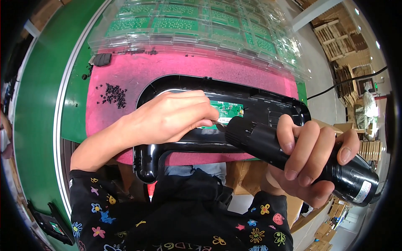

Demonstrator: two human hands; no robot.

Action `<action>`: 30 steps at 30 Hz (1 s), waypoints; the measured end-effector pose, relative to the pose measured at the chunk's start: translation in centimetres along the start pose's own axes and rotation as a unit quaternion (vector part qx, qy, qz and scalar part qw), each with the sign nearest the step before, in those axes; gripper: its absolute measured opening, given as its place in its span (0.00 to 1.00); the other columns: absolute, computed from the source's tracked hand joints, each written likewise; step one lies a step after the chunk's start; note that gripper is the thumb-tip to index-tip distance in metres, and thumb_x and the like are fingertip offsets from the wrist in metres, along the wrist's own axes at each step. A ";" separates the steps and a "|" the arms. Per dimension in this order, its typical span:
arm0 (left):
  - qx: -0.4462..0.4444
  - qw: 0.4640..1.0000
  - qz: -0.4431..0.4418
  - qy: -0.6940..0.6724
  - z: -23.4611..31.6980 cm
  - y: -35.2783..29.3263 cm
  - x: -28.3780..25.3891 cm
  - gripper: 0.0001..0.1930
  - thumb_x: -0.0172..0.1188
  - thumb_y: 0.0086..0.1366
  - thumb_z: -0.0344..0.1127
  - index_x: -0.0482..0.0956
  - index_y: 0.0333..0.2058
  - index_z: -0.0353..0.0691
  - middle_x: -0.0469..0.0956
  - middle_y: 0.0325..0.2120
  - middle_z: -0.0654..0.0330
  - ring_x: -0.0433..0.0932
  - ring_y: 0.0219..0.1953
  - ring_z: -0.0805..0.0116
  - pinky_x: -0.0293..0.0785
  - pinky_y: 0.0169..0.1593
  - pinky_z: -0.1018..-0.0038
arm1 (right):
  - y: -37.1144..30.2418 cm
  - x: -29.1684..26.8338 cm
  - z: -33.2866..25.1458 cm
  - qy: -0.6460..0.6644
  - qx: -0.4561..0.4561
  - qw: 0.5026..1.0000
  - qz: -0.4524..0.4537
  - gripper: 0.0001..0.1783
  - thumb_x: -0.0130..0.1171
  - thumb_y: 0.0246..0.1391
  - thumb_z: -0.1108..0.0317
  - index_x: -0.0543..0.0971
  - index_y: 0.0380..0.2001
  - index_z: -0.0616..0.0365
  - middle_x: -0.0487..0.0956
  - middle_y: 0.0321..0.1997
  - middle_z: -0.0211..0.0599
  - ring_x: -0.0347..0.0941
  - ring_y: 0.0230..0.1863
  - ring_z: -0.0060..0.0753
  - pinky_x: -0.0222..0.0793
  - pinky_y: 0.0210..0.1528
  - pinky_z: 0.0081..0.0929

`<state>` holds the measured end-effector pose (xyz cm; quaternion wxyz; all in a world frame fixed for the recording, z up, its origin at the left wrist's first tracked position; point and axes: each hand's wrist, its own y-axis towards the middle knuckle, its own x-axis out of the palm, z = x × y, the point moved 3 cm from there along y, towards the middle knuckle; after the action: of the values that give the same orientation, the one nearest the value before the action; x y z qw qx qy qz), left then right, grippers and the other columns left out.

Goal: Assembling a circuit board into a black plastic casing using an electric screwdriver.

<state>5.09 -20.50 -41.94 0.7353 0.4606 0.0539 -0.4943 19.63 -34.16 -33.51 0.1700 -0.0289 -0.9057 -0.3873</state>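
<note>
My right hand (pixel 307 161) is wrapped round a black electric screwdriver (pixel 257 138), tilted so its nose points left over a glossy black plastic housing (pixel 197 147). The fingers of my left hand (pixel 176 113) are pinched together just off that nose. A small dark, shiny piece (pixel 220 125) shows at the left fingertips; whether it is the driver's bit or a screw I cannot tell. Beneath them, a green circuit board (pixel 229 109) lies inside the housing, partly covered by my left hand.
A pile of small black screws (pixel 113 95) lies left on the pink mat (pixel 188 65). Clear plastic trays of green boards (pixel 176 26) stand at the far side. A dark grey folded piece (pixel 101 60) sits by the mat's far left corner. A black cable (pixel 347 83) hangs at right.
</note>
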 end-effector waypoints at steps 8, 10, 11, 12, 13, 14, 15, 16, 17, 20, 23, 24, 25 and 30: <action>-0.019 0.999 -0.036 0.017 0.1 0.0 -0.1 0.11 0.65 0.54 0.22 0.75 0.36 0.31 0.76 0.29 0.51 0.77 0.32 0.51 0.74 0.34 0.63 | 0.2 0.1 0.1 -0.005 0.027 1.000 0.000 0.22 0.65 0.54 0.70 0.63 0.45 0.47 0.73 0.22 0.24 0.70 0.24 0.23 0.60 0.42 0.33; -0.010 1.000 -0.018 0.008 0.2 0.1 -0.1 0.11 0.66 0.53 0.22 0.75 0.35 0.31 0.76 0.28 0.51 0.77 0.31 0.51 0.74 0.33 0.64 | 0.2 0.1 0.0 -0.002 0.022 1.000 -0.002 0.22 0.64 0.54 0.70 0.63 0.45 0.47 0.72 0.22 0.24 0.70 0.25 0.23 0.60 0.42 0.33; -0.003 1.000 0.001 0.000 0.2 0.1 -0.1 0.11 0.67 0.52 0.23 0.76 0.34 0.30 0.77 0.27 0.51 0.78 0.30 0.52 0.75 0.32 0.64 | 0.2 0.2 0.0 0.004 0.017 1.000 -0.005 0.22 0.64 0.54 0.70 0.63 0.45 0.47 0.72 0.22 0.24 0.70 0.25 0.23 0.60 0.42 0.33; -0.004 1.000 0.000 -0.002 0.1 0.3 0.0 0.11 0.67 0.52 0.23 0.76 0.34 0.30 0.77 0.27 0.51 0.78 0.30 0.52 0.75 0.32 0.64 | 0.1 -0.1 0.1 0.003 0.018 1.000 -0.002 0.22 0.64 0.54 0.70 0.63 0.45 0.47 0.72 0.22 0.24 0.70 0.25 0.23 0.60 0.42 0.33; 0.011 1.000 0.029 0.003 -0.1 0.4 -0.1 0.10 0.68 0.51 0.23 0.77 0.32 0.30 0.78 0.26 0.52 0.78 0.28 0.53 0.75 0.31 0.65 | 0.1 -0.4 0.1 0.007 0.013 1.000 -0.004 0.21 0.64 0.54 0.69 0.63 0.46 0.47 0.72 0.22 0.24 0.70 0.25 0.23 0.59 0.41 0.32; 0.025 0.998 0.059 0.007 -0.1 0.5 -0.2 0.10 0.69 0.51 0.23 0.78 0.31 0.30 0.78 0.25 0.52 0.79 0.27 0.54 0.75 0.30 0.66 | 0.2 -0.7 0.1 0.010 0.009 1.000 -0.005 0.21 0.63 0.55 0.69 0.63 0.46 0.47 0.72 0.22 0.24 0.69 0.25 0.23 0.59 0.41 0.32; 0.012 0.995 0.100 0.011 0.0 0.4 -0.6 0.10 0.71 0.49 0.23 0.78 0.29 0.30 0.79 0.23 0.53 0.79 0.25 0.57 0.76 0.29 0.67 | 0.1 -0.8 0.3 -0.011 0.012 1.000 -0.006 0.20 0.62 0.55 0.68 0.63 0.46 0.47 0.71 0.22 0.23 0.68 0.25 0.23 0.59 0.40 0.32; 0.021 0.991 0.123 0.043 0.1 0.4 -1.1 0.07 0.68 0.54 0.23 0.79 0.30 0.31 0.79 0.25 0.57 0.78 0.25 0.62 0.74 0.28 0.70 | 0.2 -1.0 0.5 -0.032 0.015 0.999 -0.006 0.19 0.61 0.56 0.67 0.64 0.46 0.47 0.71 0.22 0.23 0.68 0.24 0.23 0.59 0.39 0.31; -0.003 0.990 0.130 0.057 0.1 0.2 -1.3 0.07 0.67 0.54 0.23 0.78 0.31 0.31 0.79 0.25 0.57 0.78 0.25 0.61 0.74 0.28 0.70 | 0.5 -1.5 0.2 -0.091 0.048 0.994 -0.025 0.18 0.59 0.57 0.66 0.64 0.46 0.48 0.70 0.22 0.23 0.67 0.24 0.23 0.58 0.38 0.31; -0.049 0.988 0.137 0.047 0.0 0.3 -1.0 0.06 0.65 0.57 0.25 0.76 0.29 0.32 0.76 0.23 0.56 0.76 0.25 0.59 0.72 0.29 0.68 | 0.5 -2.6 0.5 -0.174 0.053 0.981 0.062 0.17 0.57 0.56 0.67 0.65 0.47 0.51 0.65 0.21 0.26 0.62 0.23 0.23 0.58 0.36 0.31; -0.100 0.990 0.077 0.061 -0.2 0.1 -1.2 0.08 0.63 0.61 0.28 0.74 0.28 0.31 0.73 0.22 0.54 0.74 0.25 0.55 0.71 0.29 0.65 | 0.6 -4.8 1.5 -0.165 0.060 0.977 0.125 0.20 0.58 0.53 0.76 0.63 0.46 0.56 0.67 0.21 0.31 0.62 0.20 0.24 0.65 0.28 0.27; -0.109 0.991 0.050 0.066 -0.3 0.0 -1.1 0.08 0.62 0.62 0.29 0.73 0.28 0.31 0.71 0.22 0.54 0.72 0.25 0.57 0.69 0.29 0.67 | 0.5 -5.3 1.6 -0.181 0.068 0.974 0.121 0.19 0.58 0.53 0.76 0.63 0.46 0.57 0.69 0.22 0.32 0.63 0.20 0.25 0.66 0.29 0.29; -0.117 0.990 0.023 0.071 -0.4 0.0 -0.9 0.08 0.61 0.63 0.29 0.72 0.29 0.31 0.70 0.22 0.55 0.70 0.24 0.58 0.67 0.29 0.69 | 0.5 -5.7 1.8 -0.187 0.074 0.973 0.116 0.19 0.58 0.54 0.76 0.63 0.46 0.58 0.69 0.22 0.33 0.64 0.20 0.25 0.67 0.29 0.29; -0.137 0.989 -0.001 0.054 -1.1 -0.1 -0.2 0.06 0.63 0.60 0.27 0.75 0.30 0.32 0.74 0.24 0.56 0.74 0.28 0.57 0.70 0.32 0.67 | 0.0 -6.9 2.8 -0.183 0.096 0.970 0.124 0.18 0.58 0.54 0.78 0.63 0.45 0.60 0.71 0.23 0.33 0.65 0.21 0.25 0.68 0.29 0.29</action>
<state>5.32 -19.55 -42.58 0.7872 0.3816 0.1614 -0.4568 25.28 -31.55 -37.57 0.0496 -0.1949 -0.9438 -0.2622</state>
